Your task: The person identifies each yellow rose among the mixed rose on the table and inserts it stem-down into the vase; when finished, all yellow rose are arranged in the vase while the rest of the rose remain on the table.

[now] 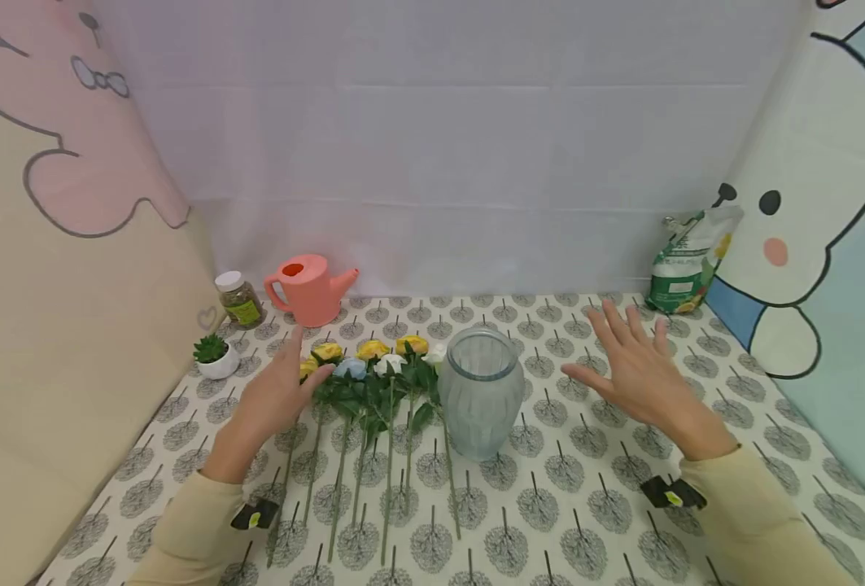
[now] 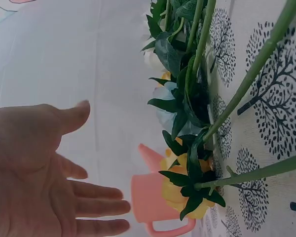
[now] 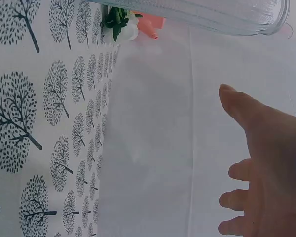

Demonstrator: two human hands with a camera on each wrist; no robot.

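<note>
Back left of my table: pink watering can [image 1: 313, 289], brown jar [image 1: 239, 299], small potted succulent [image 1: 215, 356]. Green pouch [image 1: 688, 260] back right.

White backdrop wall [image 1: 447, 146], tree-print tablecloth [image 1: 564, 505]

Light: soft, even, bright; shadows: faint beneath glass vase [image 1: 481, 391] | Head view: sharp, corners bowed by wide lens | Wrist views: left hand [image 2: 37, 173] and right hand [image 3: 266, 163] slightly blurred; backdrop washed pale
</note>
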